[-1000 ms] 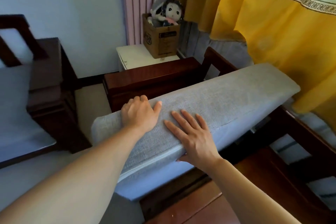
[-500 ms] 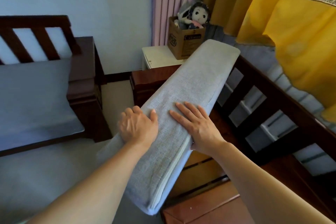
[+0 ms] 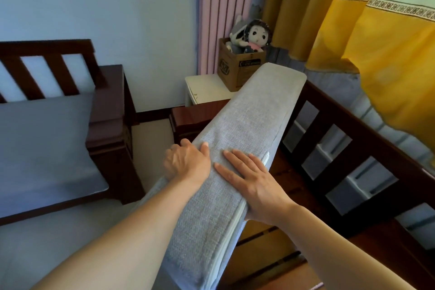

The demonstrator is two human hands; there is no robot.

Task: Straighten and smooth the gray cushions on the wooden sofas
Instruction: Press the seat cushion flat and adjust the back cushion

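A long gray cushion (image 3: 254, 115) is lifted off the wooden sofa (image 3: 334, 148) on the right, standing on its long edge and running away from me. My left hand (image 3: 186, 162) grips its left side, fingers curled over the edge and thumb on top. My right hand (image 3: 254, 181) lies on its upper face with fingers straight, the thumb hidden beneath the right edge. The sofa's bare wooden seat (image 3: 282, 263) shows beneath. A second gray cushion (image 3: 44, 146) lies flat on the other wooden sofa (image 3: 110, 125) at left.
A white side table (image 3: 207, 89) stands in the corner with a cardboard box (image 3: 237, 68) holding plush dolls (image 3: 256, 36). Yellow curtains (image 3: 381, 59) hang behind the right sofa's slatted back. Pale floor (image 3: 150, 134) lies between the two sofas.
The cushion has swung from lying across my view to pointing away from me toward the corner. Both hands kept their hold near its middle.
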